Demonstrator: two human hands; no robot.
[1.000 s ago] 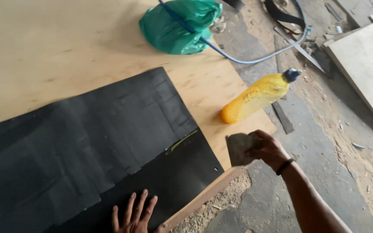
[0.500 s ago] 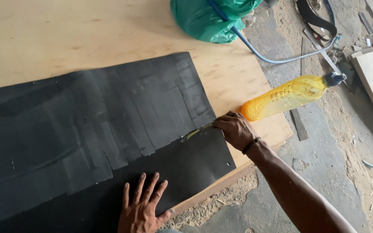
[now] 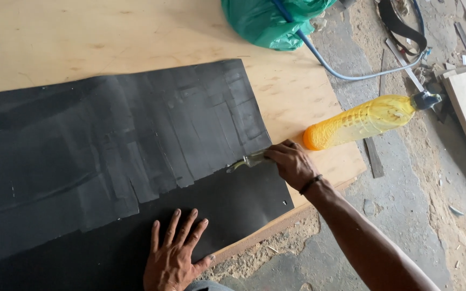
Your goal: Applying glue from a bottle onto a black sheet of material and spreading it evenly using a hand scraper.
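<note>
A black sheet (image 3: 109, 161) is spread across a plywood board (image 3: 82, 37), reaching down to the board's near edge, and the left hand (image 3: 175, 257) is pressed flat on the sheet close to that edge with its fingers fully spread and nothing held. The right hand (image 3: 292, 164) is closed around a small flat scraper (image 3: 246, 161), whose blade is laid on the sheet near the sheet's right edge. A yellow plastic bottle (image 3: 365, 119) is laid on its side over the board's right edge, and a green plastic bag (image 3: 268, 21) with a blue hose (image 3: 346, 75) is seen at the far right corner.
</note>
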